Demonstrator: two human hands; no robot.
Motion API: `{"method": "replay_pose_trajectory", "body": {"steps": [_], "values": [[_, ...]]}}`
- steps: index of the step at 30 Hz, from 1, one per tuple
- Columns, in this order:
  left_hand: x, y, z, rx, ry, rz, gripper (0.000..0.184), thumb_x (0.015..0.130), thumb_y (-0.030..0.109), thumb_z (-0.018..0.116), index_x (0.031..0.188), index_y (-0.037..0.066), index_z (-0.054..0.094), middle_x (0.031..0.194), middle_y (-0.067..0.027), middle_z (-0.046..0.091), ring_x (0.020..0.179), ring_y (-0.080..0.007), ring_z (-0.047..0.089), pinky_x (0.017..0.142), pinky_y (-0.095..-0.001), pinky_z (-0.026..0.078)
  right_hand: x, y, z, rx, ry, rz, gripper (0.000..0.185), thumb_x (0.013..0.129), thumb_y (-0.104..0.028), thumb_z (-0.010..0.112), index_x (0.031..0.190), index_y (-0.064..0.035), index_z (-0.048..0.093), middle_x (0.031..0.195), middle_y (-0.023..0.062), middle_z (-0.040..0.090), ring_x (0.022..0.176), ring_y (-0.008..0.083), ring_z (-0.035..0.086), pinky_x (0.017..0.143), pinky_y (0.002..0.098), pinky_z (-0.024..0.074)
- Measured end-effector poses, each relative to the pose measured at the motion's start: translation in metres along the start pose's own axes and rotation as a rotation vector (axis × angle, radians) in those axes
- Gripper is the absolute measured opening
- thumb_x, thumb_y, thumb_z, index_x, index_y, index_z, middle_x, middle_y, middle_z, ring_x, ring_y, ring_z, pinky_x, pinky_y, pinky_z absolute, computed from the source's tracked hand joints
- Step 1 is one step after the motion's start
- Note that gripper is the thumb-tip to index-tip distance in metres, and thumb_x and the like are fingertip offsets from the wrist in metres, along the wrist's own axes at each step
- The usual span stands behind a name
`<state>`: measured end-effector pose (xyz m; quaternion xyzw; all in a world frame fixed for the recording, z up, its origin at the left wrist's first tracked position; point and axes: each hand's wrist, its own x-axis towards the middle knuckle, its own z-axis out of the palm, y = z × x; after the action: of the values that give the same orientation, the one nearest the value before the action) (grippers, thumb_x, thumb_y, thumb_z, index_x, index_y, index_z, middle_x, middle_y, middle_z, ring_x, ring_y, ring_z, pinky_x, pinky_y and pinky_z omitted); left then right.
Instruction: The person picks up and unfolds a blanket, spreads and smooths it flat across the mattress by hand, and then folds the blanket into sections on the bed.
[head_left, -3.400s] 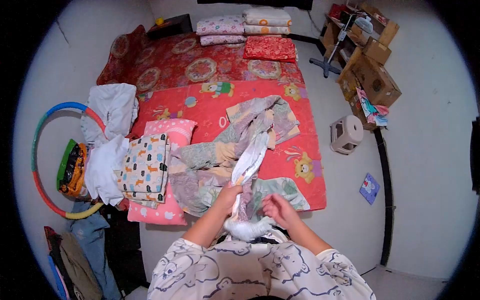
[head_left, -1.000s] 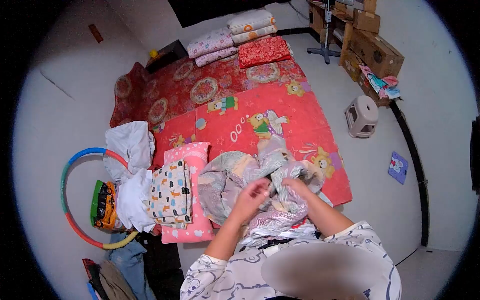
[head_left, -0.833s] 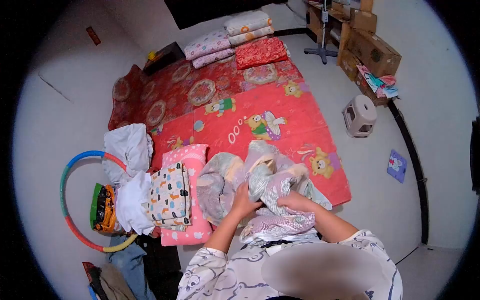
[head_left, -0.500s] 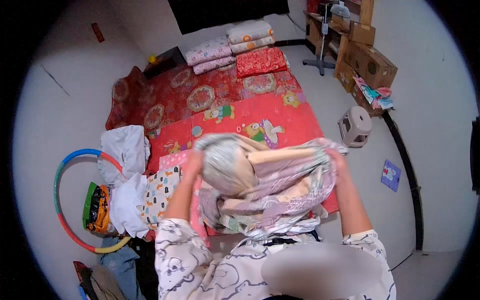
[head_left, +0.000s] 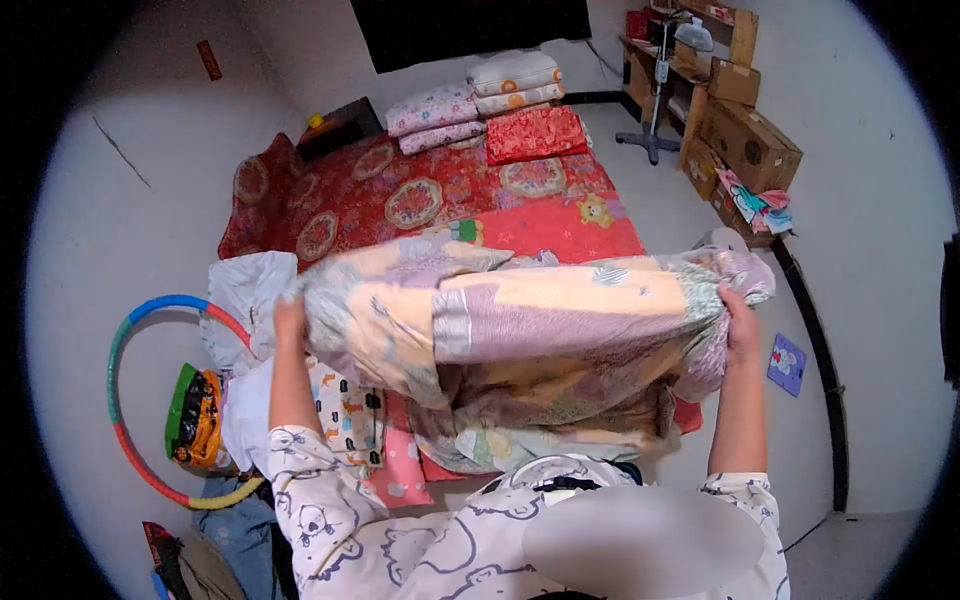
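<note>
A large patchwork bed sheet [head_left: 565, 312] in peach, mauve and grey-green hangs stretched across in front of me. My left hand [head_left: 289, 318] is closed on its left end, where the fabric bunches up and looks slightly blurred. At the other end, the fingers of my right hand [head_left: 740, 322] are wrapped round a gathered edge. Lower folds of the sheet droop between my arms toward my body. Behind it lies a bed with a red teddy-bear mat [head_left: 535, 228], partly hidden by the raised fabric.
Folded quilts [head_left: 435, 112] and a red folded cloth [head_left: 537, 135] sit at the bed's far end. To the left are a hula hoop [head_left: 116, 385], white pillows [head_left: 250, 290] and a dog-print cloth [head_left: 345, 415]. Cardboard boxes [head_left: 750, 140] stand right, near a stool [head_left: 728, 238].
My hands have moved apart, left hand leftward and right hand rightward. The bunched sheet is now spread wide and covers more of the bed and the stool from view.
</note>
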<state>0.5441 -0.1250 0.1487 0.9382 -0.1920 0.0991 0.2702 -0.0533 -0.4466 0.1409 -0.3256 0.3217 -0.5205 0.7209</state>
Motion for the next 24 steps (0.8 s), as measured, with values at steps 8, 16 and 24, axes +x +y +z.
{"method": "replay_pose_trajectory", "body": {"steps": [8,16,24], "values": [[-0.164,-0.065,0.139,0.058,-0.445,-0.129,0.025,0.072,0.016,0.045,0.095,0.009,0.054,0.09,-0.0185,0.055,0.079,-0.032,0.054,0.067,-0.038,0.043,-0.043,0.072,0.02,-0.204,-0.148,0.331,0.037,0.069,-0.01,0.057,0.101,0.0043,0.047,0.089,0.0107,0.056,0.078,0.0208,0.055,0.072,0.0307,0.0443],[-0.356,0.014,0.197,-0.004,-0.594,0.22,0.062,0.06,0.037,0.062,0.107,0.0,0.044,0.109,-0.0209,0.04,0.103,-0.0328,0.037,0.085,-0.0401,0.032,-0.116,0.058,0.033,0.098,-0.146,0.782,0.037,0.068,-0.008,0.053,0.102,0.0054,0.046,0.092,0.0154,0.055,0.083,0.0256,0.056,0.072,0.0369,0.0462],[-0.331,0.052,0.149,0.055,-0.904,-0.054,0.046,0.073,0.03,0.053,0.108,0.002,0.043,0.101,-0.0204,0.049,0.093,-0.0296,0.049,0.077,-0.0391,0.039,-0.122,0.007,0.032,0.131,-0.049,0.461,0.046,0.064,-0.009,0.049,0.107,0.0061,0.042,0.097,0.0185,0.052,0.085,0.0289,0.055,0.076,0.0384,0.0446]]}}
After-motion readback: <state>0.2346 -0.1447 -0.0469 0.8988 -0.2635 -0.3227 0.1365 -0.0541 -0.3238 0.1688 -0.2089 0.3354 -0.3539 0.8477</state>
